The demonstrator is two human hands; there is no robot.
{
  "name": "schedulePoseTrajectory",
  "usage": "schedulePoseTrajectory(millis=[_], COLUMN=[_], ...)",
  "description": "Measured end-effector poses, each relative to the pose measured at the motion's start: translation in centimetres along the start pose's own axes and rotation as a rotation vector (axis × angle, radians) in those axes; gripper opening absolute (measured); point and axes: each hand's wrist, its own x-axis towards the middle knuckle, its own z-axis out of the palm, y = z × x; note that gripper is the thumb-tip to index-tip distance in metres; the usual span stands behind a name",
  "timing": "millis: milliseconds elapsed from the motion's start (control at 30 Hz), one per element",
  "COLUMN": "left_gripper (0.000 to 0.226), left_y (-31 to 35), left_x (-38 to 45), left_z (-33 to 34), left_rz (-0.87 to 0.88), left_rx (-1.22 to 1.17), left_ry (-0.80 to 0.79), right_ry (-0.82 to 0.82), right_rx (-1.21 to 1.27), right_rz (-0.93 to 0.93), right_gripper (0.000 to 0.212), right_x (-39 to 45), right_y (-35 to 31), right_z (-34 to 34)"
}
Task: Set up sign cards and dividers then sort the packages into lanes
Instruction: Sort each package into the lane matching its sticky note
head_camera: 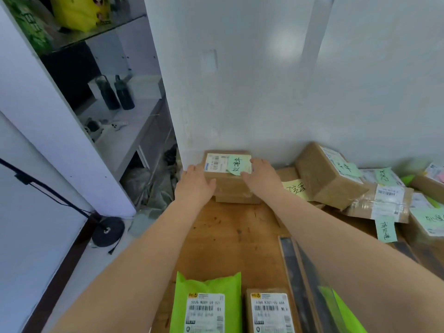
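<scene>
Table (pixel 230 236): bare wood, warm brown, matt, flecked with dark spots and scratches.
Top box (pixel 228 181) at the wall: plain brown cardboard, matt; white paper label and a pale green paper note (pixel 236 165) with handwriting.
Tilted box (pixel 329 179) to the right: same dull cardboard.
Flat parcel (pixel 382 200) beside it: cardboard wrapped in clear glossy tape.
Near mailer bag (pixel 209 306): bright green plastic, slightly shiny, creased, white printed label.
Divider strip (pixel 292 265): dark, smooth, faintly reflective; material unclear.
Wall (pixel 264 80): pale, matt, scuffed low down.
Bottles (pixel 115 92) on shelf: dark, glossy.
</scene>
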Motion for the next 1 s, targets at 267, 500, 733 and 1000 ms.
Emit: schedulePoseTrajectory(millis=[267,500,733,1000], left_gripper=[0.050,0.035,0.028,0.022], left_y=[-0.8,-0.4,1.9,7.3], left_x=[1.2,-2.1,-7.6,-16.7], left_z=[2.9,3.2,-0.2,-3.8], left_rz=[-0.280,-0.286,-0.245,-0.087], left_rx=[-0.736,-0.995,-1.167,-1.224], left_ry=[-0.062,0.246,0.291,0.242], right_ry=[0.013,0.073,0.174,0.180], right_rx=[0.304,0.441,0.704,0.834], right_rz=[0.187,0.129,0.136,0.103], right_gripper=[0.051,0.054,0.057,0.049], right_x=[1.8,-1.7,-9.0,-19.5], right_y=[0.8,0.4,0.6,4.7], right_z=[2.4,1.9,-1.8,-8.6])
